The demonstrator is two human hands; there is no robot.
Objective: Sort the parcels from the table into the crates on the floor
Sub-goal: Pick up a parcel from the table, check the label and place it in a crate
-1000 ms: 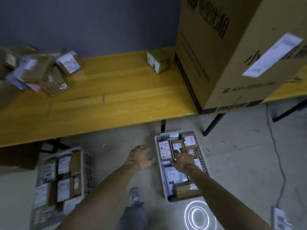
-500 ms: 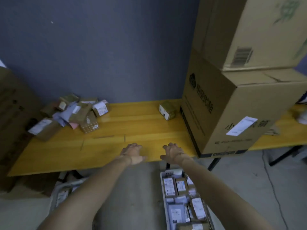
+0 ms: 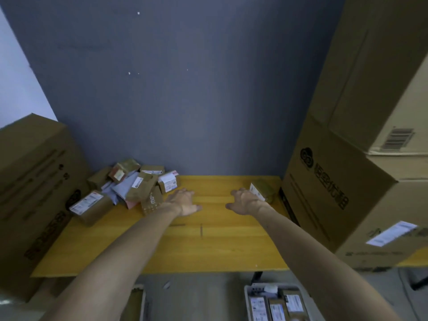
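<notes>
Your arms are bare to beyond the frame's edge, with no sleeves showing; your left hand (image 3: 183, 201) and right hand (image 3: 246, 201) wear nothing.

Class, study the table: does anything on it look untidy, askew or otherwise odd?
Yes. The parcels at the table's far left lie in a jumbled heap, tilted and overlapping one another. One small box sits alone at the far right, beside the large carton. Nothing looks spilled or visibly damaged.

Small parcel (image 3: 151, 203) at pile edge: printed letters "mo", remainder cut off. Large right carton (image 3: 333, 205): round logo and Chinese characters, not legible. Upper carton (image 3: 370, 89): barcode only. White shipping labels on parcels: print too small to read.
</notes>
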